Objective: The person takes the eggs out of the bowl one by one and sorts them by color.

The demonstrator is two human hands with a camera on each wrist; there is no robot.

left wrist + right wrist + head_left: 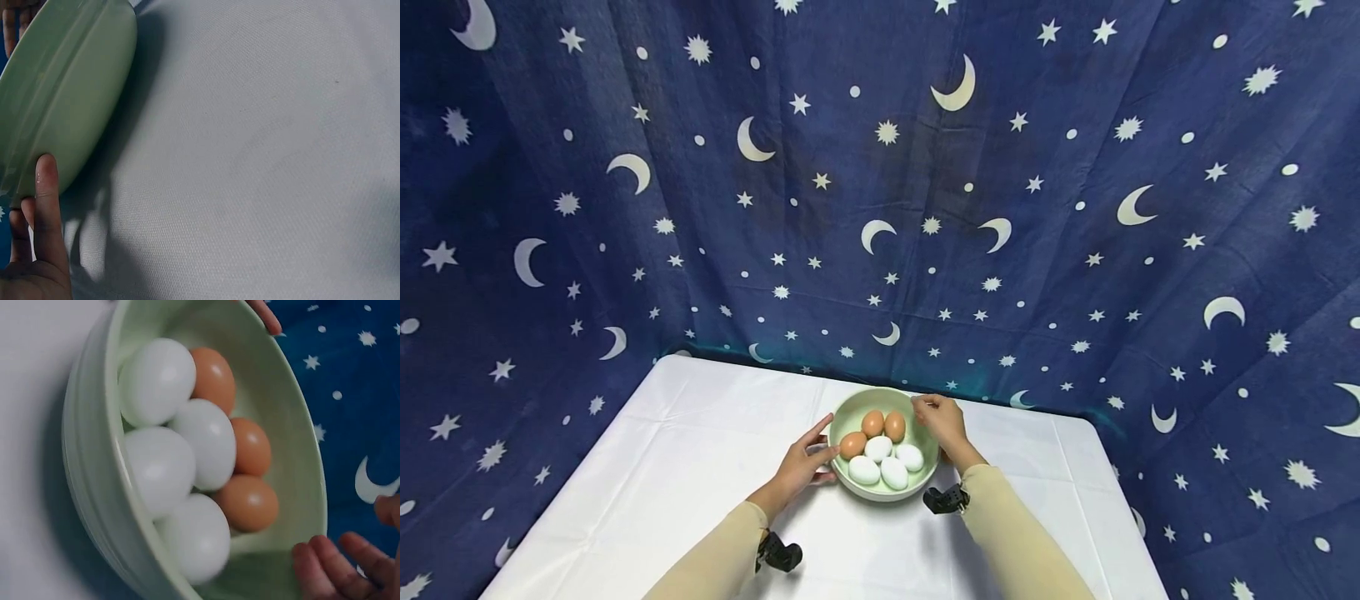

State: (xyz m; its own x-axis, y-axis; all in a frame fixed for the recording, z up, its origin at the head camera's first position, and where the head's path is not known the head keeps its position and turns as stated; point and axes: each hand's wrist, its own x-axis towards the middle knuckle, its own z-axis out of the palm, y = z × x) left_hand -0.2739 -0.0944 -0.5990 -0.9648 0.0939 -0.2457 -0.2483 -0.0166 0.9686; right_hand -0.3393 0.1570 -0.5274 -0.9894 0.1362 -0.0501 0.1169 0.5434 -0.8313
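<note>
A pale green bowl (880,493) stands on the white table near its far edge. It holds three brown eggs (872,422) and several white eggs (878,448). My left hand (826,448) lies against the bowl's left outer wall with the fingers spread and fairly straight; in the left wrist view a fingertip (47,178) presses the bowl's wall (69,94). My right hand (934,417) sits at the bowl's far right rim, fingers loosely bent. In the right wrist view its fingertips (325,569) touch the rim (94,456) beside a brown egg (250,503) and a white egg (209,444).
The white tablecloth (700,467) stretches bare to the left and front of the bowl. A dark blue curtain with moons and stars (880,208) hangs close behind and around the table. Small black cameras are strapped at both wrists (778,554).
</note>
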